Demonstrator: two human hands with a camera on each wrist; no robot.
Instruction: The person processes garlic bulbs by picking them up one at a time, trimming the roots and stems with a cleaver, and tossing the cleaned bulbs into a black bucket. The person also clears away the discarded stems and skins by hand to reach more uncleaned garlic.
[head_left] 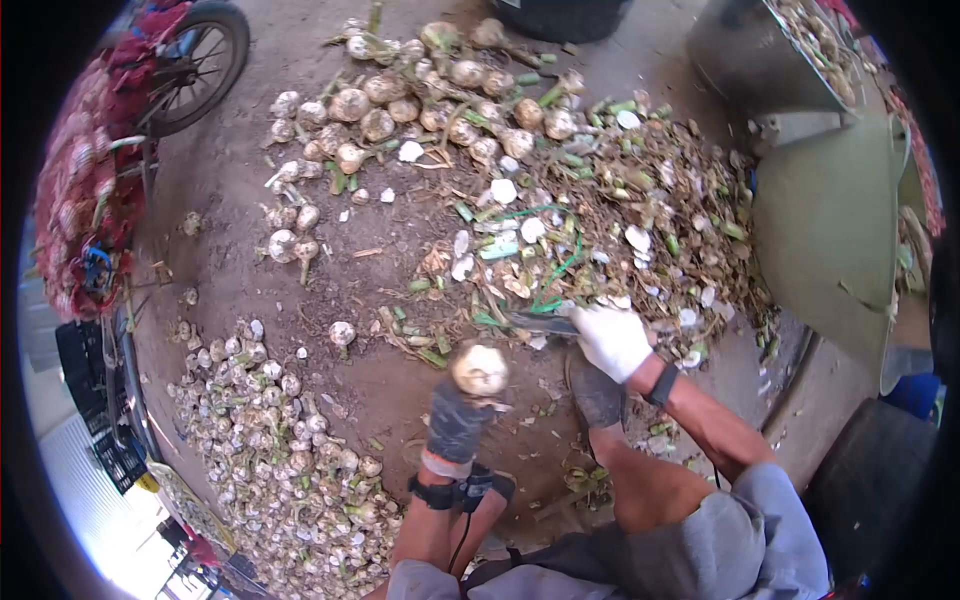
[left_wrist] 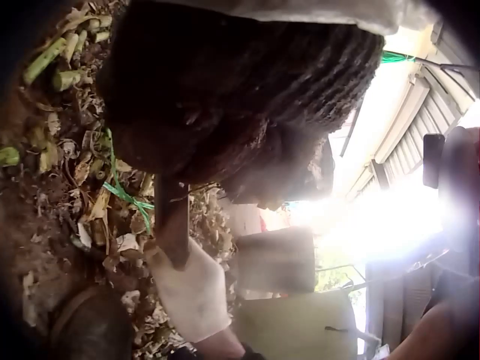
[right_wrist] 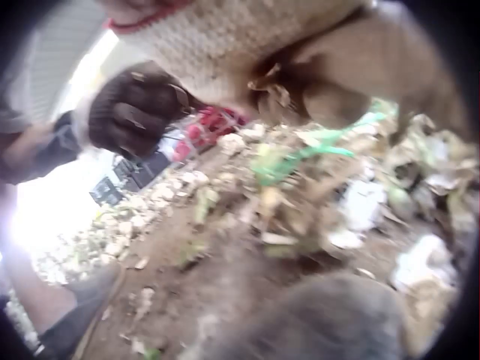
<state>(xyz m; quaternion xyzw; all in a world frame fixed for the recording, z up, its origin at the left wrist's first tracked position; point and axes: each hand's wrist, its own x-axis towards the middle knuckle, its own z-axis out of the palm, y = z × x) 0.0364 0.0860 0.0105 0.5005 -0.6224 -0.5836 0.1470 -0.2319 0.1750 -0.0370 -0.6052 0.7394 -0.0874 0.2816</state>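
Note:
My left hand, in a dark glove, grips a garlic bulb whose pale round side faces up in the head view. To its right, my right hand in a white glove holds a knife, the blade reaching left toward the bulb. The left wrist view shows the knife blade rising from the white-gloved fist, close below the dark glove. In the right wrist view the dark-gloved left hand is at the upper left, and the white knitted glove fills the top.
Garlic bulbs with stems lie heaped ahead, beside cut stalks and husks. A pile of trimmed bulbs spreads at lower left. Green twine lies among the scraps. Buckets stand right, near a green container; a wheel is upper left.

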